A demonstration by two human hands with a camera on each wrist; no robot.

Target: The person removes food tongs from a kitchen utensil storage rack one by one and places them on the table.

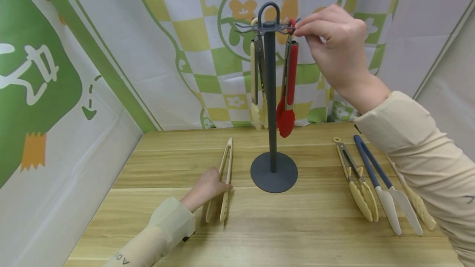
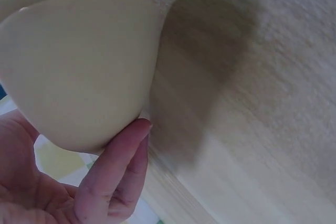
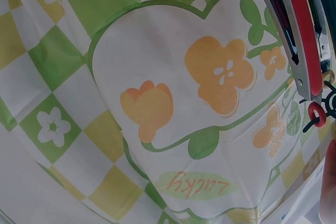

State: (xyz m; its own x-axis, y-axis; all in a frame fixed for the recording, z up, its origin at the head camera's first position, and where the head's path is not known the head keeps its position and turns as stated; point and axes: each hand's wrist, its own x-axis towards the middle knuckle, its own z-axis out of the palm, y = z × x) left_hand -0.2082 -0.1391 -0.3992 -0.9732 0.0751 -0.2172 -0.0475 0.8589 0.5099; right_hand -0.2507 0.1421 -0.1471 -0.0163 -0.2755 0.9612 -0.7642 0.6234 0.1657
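Note:
On the left of the table, my left hand (image 1: 209, 186) grips a pair of slim beige tongs (image 1: 229, 164), its thumb across one arm. Up close in the left wrist view, a broad beige end of those tongs (image 2: 79, 72) hides part of the fingers (image 2: 113, 174). My right hand (image 1: 335, 40) is raised to the top of a dark grey stand (image 1: 272, 135), thumb and finger pinched at the ring of red tongs (image 1: 292, 69). That red ring (image 3: 316, 114) sits round a hook; the right wrist view crops most of the hand. Cream tongs (image 1: 254, 69) hang from another hook.
At the table's right lie cream tongs with scalloped ends (image 1: 358, 188), blue-handled tongs with pale blades (image 1: 386, 193) and another yellowish pair (image 1: 417, 199), partly behind the right sleeve. A patterned cloth (image 1: 208, 52) hangs behind the table.

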